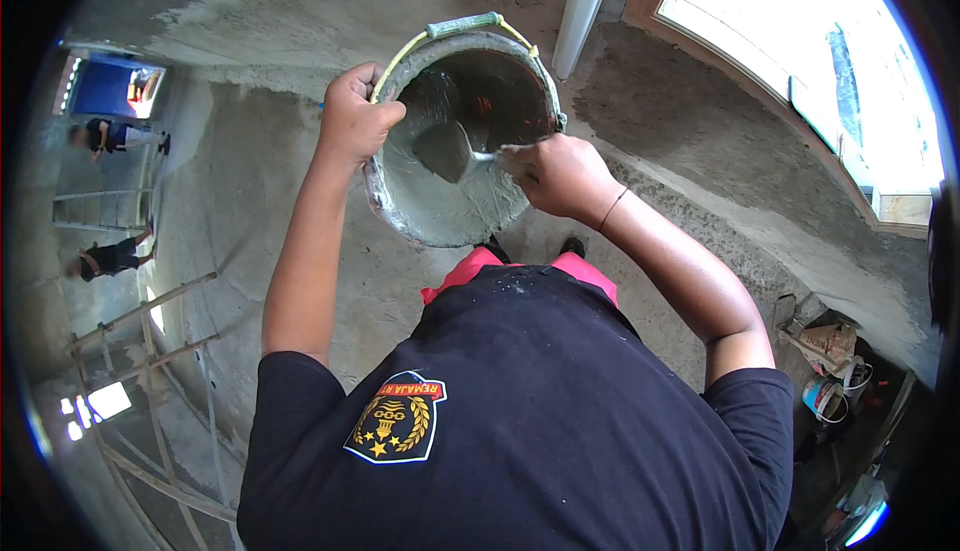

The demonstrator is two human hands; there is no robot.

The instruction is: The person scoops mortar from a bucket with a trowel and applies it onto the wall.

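Note:
A bucket [445,213] with pale grey, wet cement-like mix smeared inside hangs in front of me. Its yellow wire handle with a green grip arches over the far rim. My left hand [360,116] grips the bucket at its left rim, by the handle's end. My right hand [550,176] is closed round the handle of a trowel [447,151], whose mix-coated blade sits inside the bucket. Deeper inside, the bucket is dark, and its contents there are hard to make out.
Bare concrete walls and floor [370,271] surround me. Scaffold frames [180,291] stand at left, with two people [115,136] beyond. A white pipe [585,11] and a bright framed opening [770,21] are ahead right. Buckets [825,401] and clutter lie at lower right.

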